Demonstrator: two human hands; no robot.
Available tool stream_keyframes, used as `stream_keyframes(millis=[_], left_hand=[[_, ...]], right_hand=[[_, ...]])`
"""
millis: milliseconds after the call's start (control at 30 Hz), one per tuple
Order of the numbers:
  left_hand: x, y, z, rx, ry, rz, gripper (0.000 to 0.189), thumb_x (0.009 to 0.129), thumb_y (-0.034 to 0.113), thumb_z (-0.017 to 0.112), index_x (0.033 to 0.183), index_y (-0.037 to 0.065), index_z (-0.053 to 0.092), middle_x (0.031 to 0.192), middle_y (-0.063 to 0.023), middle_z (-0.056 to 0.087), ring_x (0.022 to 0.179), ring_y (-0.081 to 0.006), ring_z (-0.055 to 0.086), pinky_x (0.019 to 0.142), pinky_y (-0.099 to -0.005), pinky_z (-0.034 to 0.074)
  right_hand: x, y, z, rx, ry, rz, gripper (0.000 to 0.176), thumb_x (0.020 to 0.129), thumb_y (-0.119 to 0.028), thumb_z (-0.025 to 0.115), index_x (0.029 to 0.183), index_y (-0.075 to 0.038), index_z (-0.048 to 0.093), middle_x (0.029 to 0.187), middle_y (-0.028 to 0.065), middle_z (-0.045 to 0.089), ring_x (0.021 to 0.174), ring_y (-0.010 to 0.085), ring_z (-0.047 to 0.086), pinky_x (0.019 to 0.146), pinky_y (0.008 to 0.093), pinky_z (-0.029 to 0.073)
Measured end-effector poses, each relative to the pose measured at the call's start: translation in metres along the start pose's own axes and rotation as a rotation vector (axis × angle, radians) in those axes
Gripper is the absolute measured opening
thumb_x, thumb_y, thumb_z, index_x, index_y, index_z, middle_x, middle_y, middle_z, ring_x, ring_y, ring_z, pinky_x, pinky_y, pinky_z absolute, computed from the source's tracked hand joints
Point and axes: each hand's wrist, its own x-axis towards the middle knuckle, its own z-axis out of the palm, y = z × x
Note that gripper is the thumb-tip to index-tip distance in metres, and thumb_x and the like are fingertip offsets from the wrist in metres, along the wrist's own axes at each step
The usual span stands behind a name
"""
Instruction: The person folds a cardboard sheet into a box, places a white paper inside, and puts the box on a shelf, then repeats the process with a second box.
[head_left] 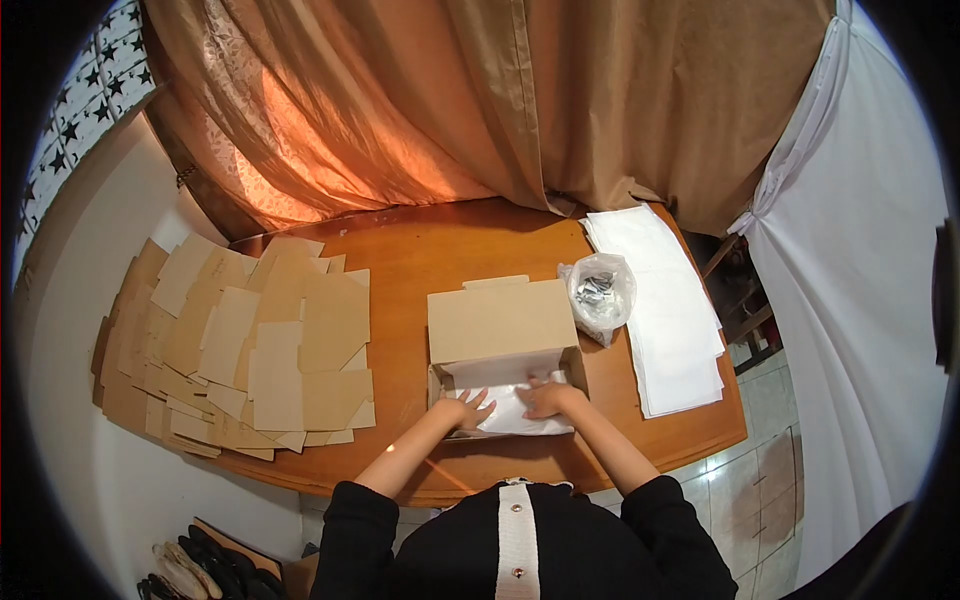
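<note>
An open cardboard box [500, 325] stands near the front of the wooden table, its lid raised at the back. White paper [508, 405] lines the inside of the box. My left hand [467, 410] rests on the paper at the box's left side, fingers spread. On the right side of the paper lies my right hand [545, 398], its fingers apart and slightly blurred. Neither hand holds anything. Just right of the lid sits a clear plastic bag [600, 295] with small shiny items inside.
Overlapping flat cardboard pieces [275, 350] cover the left part of the wooden table [400, 250]. A stack of white sheets [665, 320] lies on the right. Brown curtains [600, 100] hang behind the table, and a white curtain [860, 300] hangs at the right.
</note>
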Motion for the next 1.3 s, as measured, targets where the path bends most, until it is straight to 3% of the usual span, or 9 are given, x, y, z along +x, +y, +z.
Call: stream_keyframes(millis=[233,400,633,700,800,867,967,1167,1300], left_hand=[[-0.005,-0.004,0.004,0.014,0.1,-0.064,0.092,0.076,0.06,0.055,0.143,0.03,0.0,0.15,-0.0049,-0.009,0.137,-0.0374,0.0,0.102,-0.0638,0.007],[-0.003,-0.005,-0.001,-0.008,0.181,-0.103,0.106,0.067,0.056,0.067,0.144,0.027,-0.001,0.15,-0.0067,-0.008,0.137,-0.038,0.0,0.103,-0.0622,0.008],[0.001,-0.008,0.0,0.024,0.205,-0.174,0.118,0.062,0.054,0.071,0.142,0.007,-0.001,0.15,-0.0113,0.0,0.133,-0.0418,0.015,0.106,-0.0526,0.017],[0.001,-0.007,-0.001,0.029,0.196,-0.172,0.118,0.062,0.056,0.071,0.142,0.003,0.001,0.15,-0.0126,0.006,0.131,-0.0428,0.021,0.106,-0.0501,0.02],[-0.012,-0.006,-0.004,-0.011,0.265,-0.12,0.098,0.07,0.06,0.061,0.137,-0.003,0.025,0.143,-0.0171,0.027,0.125,-0.0395,0.034,0.103,-0.0428,0.029],[-0.036,-0.002,-0.014,-0.317,0.238,0.076,0.076,0.081,0.062,0.047,0.121,-0.003,0.05,0.126,-0.0217,0.048,0.115,-0.036,0.046,0.095,-0.0377,0.038],[-0.065,0.008,-0.017,-0.502,0.247,0.137,0.075,0.084,0.066,0.036,0.107,0.0,0.061,0.111,-0.0219,0.058,0.106,-0.0314,0.055,0.089,-0.0361,0.043],[-0.062,0.004,-0.002,-0.511,0.094,0.378,0.065,0.086,0.061,0.041,0.092,0.001,0.064,0.082,-0.0139,0.064,0.076,-0.022,0.057,0.071,-0.0344,0.046],[-0.053,-0.002,0.014,-0.63,0.192,0.364,0.056,0.087,0.055,0.046,0.09,0.002,0.064,0.076,-0.0114,0.063,0.068,-0.0195,0.052,0.066,-0.0339,0.044]], right_hand=[[-0.022,-0.002,-0.003,0.015,0.065,0.247,0.077,0.077,-0.033,0.059,0.142,-0.016,0.02,0.147,0.0215,0.009,0.135,0.0376,0.015,0.108,0.0501,0.017],[-0.01,-0.014,-0.003,-0.014,0.086,0.076,0.075,0.076,-0.025,0.057,0.142,-0.023,0.021,0.149,0.0142,0.01,0.136,0.0368,0.012,0.107,0.0528,0.017],[-0.027,-0.005,-0.014,-0.032,0.078,0.148,0.081,0.074,-0.023,0.058,0.143,-0.016,0.017,0.149,0.0128,0.012,0.135,0.0371,0.015,0.108,0.0519,0.018],[-0.025,0.003,-0.01,-0.13,0.081,0.171,0.071,0.078,-0.03,0.055,0.139,-0.01,0.027,0.145,0.0154,0.023,0.133,0.0342,0.024,0.106,0.0457,0.026],[-0.026,0.017,-0.005,0.02,0.065,0.01,0.063,0.084,-0.044,0.048,0.132,-0.004,0.039,0.137,0.0193,0.037,0.127,0.0333,0.035,0.103,0.0401,0.032],[-0.045,0.012,-0.006,0.436,0.063,-0.183,0.065,0.088,-0.057,0.04,0.124,-0.004,0.05,0.123,0.019,0.052,0.114,0.0346,0.047,0.099,0.0368,0.035],[-0.063,0.005,-0.004,0.522,-0.04,-0.241,0.071,0.086,-0.062,0.037,0.124,-0.004,0.05,0.117,0.0166,0.056,0.107,0.0282,0.053,0.093,0.0324,0.04],[-0.073,0.005,-0.006,0.394,-0.091,-0.226,0.066,0.087,-0.059,0.04,0.118,-0.003,0.055,0.11,0.0162,0.06,0.102,0.0264,0.056,0.087,0.0342,0.043],[-0.07,0.008,0.0,0.379,-0.041,-0.12,0.06,0.089,-0.055,0.041,0.115,-0.003,0.057,0.106,0.0164,0.062,0.098,0.027,0.058,0.085,0.0347,0.044]])
